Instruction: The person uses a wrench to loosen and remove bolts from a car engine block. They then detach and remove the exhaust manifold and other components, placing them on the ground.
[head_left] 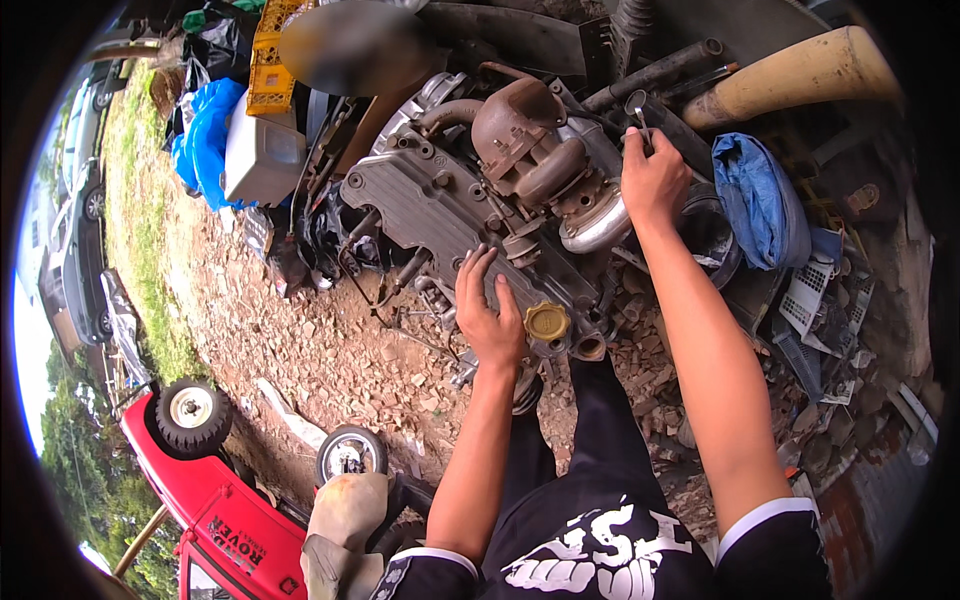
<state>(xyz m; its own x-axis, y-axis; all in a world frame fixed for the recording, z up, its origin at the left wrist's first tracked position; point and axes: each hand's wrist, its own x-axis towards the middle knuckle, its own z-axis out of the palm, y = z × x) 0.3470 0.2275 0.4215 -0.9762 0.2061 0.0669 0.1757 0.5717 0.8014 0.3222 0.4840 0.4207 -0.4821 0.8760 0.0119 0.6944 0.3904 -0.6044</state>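
Note:
A grimy engine with a grey valve cover (415,200) lies before me. On its upper right side sits a rusty brown turbocharger (520,130), with a bright silver pipe elbow (598,225) below it. My left hand (490,315) is at the near part of the valve cover, fingers stretched out and apart, holding nothing. Just right of it is a yellowish oil filler cap (547,321). Beyond the elbow, my right hand (655,180) is closed around a small metal wrench (641,110), whose end sticks up past the fingers. The rest of the wrench is hidden in the grip.
Broken stones cover the ground (270,310). A blue folded cloth (760,200) and grey plastic pieces (805,300) lie to the right, under a long tan tube (800,78). Far left are a yellow crate (270,65), a white container (262,155) and a red vehicle (215,500).

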